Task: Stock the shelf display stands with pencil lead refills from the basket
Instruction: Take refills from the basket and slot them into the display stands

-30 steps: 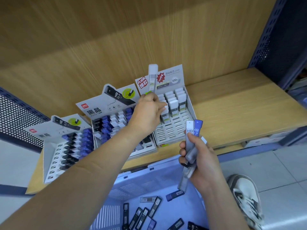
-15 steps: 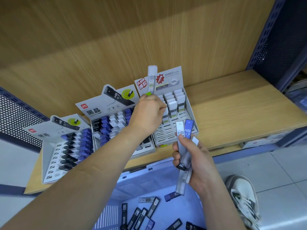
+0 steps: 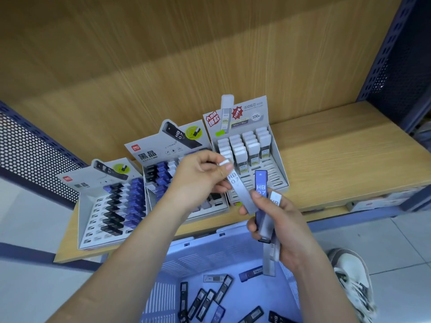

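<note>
Holding loose refills [image 3: 205,299]: blue basket [image 3: 210,257] | rightmost stand [image 3: 278,151]: white-capped rows [image 3: 247,145] | left grip [image 3: 200,180] pinching grey refill [image 3: 240,191] | right grip [image 3: 289,227] clutching a refill bundle [image 3: 261,183]

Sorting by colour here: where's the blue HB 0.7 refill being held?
In the head view, right of centre: the blue refill stands upright in the right hand, beside the white-capped refill the left hand pinches.

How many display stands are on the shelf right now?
3: the left stand at the left end of the shelf, the middle stand beside it, partly behind the left hand, and the right stand next along. No others show.
</note>
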`<state>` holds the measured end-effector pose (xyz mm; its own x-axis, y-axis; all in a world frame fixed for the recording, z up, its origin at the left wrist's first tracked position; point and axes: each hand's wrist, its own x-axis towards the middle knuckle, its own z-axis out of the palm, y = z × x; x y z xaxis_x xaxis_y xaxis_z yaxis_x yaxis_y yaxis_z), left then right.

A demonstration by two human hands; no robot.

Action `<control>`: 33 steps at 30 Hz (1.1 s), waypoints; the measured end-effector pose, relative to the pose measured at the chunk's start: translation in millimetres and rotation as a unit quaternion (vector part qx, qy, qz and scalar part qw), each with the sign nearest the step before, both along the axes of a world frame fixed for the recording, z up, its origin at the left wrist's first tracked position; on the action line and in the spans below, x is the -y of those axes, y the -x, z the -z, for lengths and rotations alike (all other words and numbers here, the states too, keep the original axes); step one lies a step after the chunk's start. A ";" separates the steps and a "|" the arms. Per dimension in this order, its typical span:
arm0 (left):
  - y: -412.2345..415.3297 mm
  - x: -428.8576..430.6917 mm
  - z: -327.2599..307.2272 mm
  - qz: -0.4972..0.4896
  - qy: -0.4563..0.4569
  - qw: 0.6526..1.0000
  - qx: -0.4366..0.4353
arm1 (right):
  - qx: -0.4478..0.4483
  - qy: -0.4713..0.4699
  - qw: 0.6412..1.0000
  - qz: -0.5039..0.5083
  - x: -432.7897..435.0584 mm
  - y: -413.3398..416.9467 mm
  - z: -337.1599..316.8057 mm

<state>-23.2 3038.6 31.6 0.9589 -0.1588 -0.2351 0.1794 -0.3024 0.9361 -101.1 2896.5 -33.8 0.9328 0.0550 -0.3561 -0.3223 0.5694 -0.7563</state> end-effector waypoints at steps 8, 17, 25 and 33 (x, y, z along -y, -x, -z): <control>-4.8 -43.1 -25.2 -0.106 -0.022 0.982 0.154 | -0.027 0.045 0.996 0.076 -3.8 -1.4 1.0; 2.6 -67.3 -16.5 -0.063 -0.186 0.957 0.212 | -0.077 0.023 0.996 0.048 -13.6 -2.4 5.1; 11.8 -44.0 17.7 0.025 -0.297 0.920 0.253 | -0.061 0.019 0.997 0.051 -20.3 0.9 11.2; 7.6 -43.1 41.4 0.051 -0.325 0.908 0.258 | -0.049 0.023 0.997 0.057 -21.3 1.3 11.5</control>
<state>-30.8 3081.7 -9.8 0.9563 -0.2411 0.1655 -0.2921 -0.8123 0.5048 -102.4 2917.8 -45.2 0.8924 -0.0683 -0.4461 -0.3312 0.5724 -0.7501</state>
